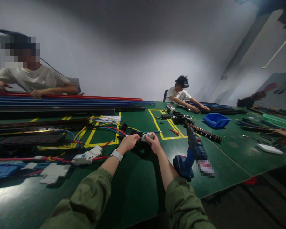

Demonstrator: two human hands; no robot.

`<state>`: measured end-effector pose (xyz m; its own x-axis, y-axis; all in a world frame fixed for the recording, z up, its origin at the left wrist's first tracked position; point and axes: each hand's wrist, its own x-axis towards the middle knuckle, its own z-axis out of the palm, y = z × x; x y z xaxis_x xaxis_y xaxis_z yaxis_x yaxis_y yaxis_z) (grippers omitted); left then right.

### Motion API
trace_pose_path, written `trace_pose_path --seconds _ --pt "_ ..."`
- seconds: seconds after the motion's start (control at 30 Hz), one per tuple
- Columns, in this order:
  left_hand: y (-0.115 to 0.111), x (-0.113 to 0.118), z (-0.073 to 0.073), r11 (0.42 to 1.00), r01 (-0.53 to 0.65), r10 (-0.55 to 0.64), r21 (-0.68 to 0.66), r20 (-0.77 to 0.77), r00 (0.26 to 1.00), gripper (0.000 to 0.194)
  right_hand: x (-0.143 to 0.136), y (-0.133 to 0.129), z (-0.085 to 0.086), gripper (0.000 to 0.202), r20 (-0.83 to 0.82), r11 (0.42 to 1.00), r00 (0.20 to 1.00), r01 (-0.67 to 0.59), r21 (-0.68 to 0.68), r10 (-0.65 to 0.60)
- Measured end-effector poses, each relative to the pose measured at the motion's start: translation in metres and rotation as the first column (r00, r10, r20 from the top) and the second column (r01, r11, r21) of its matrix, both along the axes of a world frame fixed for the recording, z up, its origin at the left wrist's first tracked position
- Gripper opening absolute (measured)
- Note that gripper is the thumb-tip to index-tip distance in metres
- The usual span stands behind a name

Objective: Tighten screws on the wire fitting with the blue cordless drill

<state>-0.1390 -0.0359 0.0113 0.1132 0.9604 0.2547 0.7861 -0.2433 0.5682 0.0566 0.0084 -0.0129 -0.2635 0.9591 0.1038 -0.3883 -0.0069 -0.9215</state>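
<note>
In front of me over the table, my left hand [128, 143] has its fingers closed in a pinch. What it grips is hidden; a dark part lies close by its fingertips. My right hand [155, 143], also closed, holds a small white block [147, 137] between thumb and fingers. The two hands are a short way apart. Just beyond them run blue, red and yellow wires [114, 129] with a small black clip-like piece [124, 127]. Left of my left wrist lie a white circuit breaker [87, 156] with red wires and another white module [54, 173].
A blue cordless drill [195, 144] stands right of my right forearm. Farther right is a blue bin [216, 120]. Dark power strips [26, 140] and long red and blue profiles [69, 98] fill the left side. Co-workers [35, 79] [180, 92] sit across the green table [133, 190].
</note>
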Motion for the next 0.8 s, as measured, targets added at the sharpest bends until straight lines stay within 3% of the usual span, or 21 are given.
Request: trace_pose_path --seconds 0.43,0.8 --pt "-0.0001 -0.0009 -0.0033 0.996 0.094 -0.094 0.001 0.068 0.993 0.027 -0.0066 -0.0011 -0.0028 0.039 0.095 0.993 0.992 0.076 0.093 -0.085" --pt "0.0037 -0.0038 -0.0073 0.985 0.174 -0.175 0.021 0.119 0.977 0.026 -0.0083 -0.0050 0.0009 0.039 0.134 0.992 0.988 0.062 0.113 -0.077"
